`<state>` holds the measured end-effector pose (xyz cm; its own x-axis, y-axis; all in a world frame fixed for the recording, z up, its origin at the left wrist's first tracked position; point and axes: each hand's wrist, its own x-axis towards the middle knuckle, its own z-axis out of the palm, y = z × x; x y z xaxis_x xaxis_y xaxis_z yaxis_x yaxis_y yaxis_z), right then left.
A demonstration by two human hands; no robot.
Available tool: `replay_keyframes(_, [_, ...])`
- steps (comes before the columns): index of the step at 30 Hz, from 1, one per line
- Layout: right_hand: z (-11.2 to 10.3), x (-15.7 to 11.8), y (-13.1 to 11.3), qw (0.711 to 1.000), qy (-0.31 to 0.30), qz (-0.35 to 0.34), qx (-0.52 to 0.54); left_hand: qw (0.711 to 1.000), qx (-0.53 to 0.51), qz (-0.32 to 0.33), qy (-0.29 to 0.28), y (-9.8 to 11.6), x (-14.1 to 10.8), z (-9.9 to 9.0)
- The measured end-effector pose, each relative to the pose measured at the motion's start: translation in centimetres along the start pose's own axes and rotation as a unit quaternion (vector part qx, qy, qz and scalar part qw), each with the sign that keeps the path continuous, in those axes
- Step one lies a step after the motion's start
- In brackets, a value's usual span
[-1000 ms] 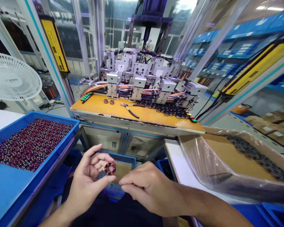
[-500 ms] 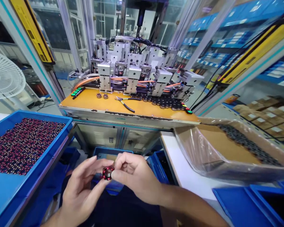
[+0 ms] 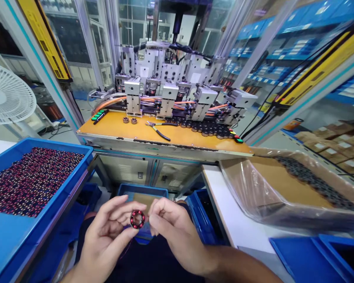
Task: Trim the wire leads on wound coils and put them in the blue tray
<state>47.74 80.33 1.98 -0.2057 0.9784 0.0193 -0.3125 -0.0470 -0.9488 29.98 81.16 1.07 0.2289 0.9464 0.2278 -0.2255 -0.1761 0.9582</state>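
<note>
- Left hand (image 3: 106, 236): pinching a small wound ring (image 3: 137, 219) by its rim, thumb under, fingers behind/above; ring held upright, face toward the camera, low center of view over the lap.
- Right hand (image 3: 172, 232): just beside the ring on its right, fingertips curled together as if nipping sth fine; can't tell if a wire end is betw. them, too small to see. Seems closed on nothing solid.
- Ring: black core w/ red-pink windings spaced round it, hole clear thru the middle. Prob. light and stiff, but the windings look delicate; fine wire could snag or scuff. Best grip looks like the outer edge, opposite sides, not squeezing across the coils.
- Pose: both forearms come in from bottom of frame, wrists bent inward, palms half facing each other, hands close but not touching as far as I can see.
- Around: blue tray (image 3: 6, 239) at left full of similar red/dark rings; blue bin (image 3: 141, 191) below, behind the hands; bagged carton (image 3: 283, 188) at right on the white counter (image 3: 236, 220), dark parts in it.
- Beyond: orange machine deck (image 3: 120, 129) w/ pliers (image 3: 159, 131), two loose rings (image 3: 129, 120), row of dark parts (image 3: 208, 129); fan (image 3: 8, 92) far left.
</note>
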Motion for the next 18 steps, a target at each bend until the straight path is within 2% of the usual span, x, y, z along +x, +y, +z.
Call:
replay_keyframes(4, [-0.7,-0.4,-0.3,0.999,-0.032,0.015,-0.039,0.998,-0.028,-0.038,-0.032,0.1,0.5,-0.6])
replay_keyframes(10, [-1.1,0.7,-2.0,0.990,-0.037,-0.004,-0.134,0.999,-0.007,-0.017,-0.042,-0.3,1.2,-0.9])
replay_keyframes(14, [-0.9,1.1,-2.3,0.979,-0.054,-0.011,-0.194,0.997,0.020,-0.047,-0.056,-0.3,1.1,-0.6])
replay_keyframes(18, [-1.8,1.2,-2.6,0.977,-0.065,-0.016,-0.204,0.995,-0.007,-0.078,-0.068,-0.3,0.9,-0.9])
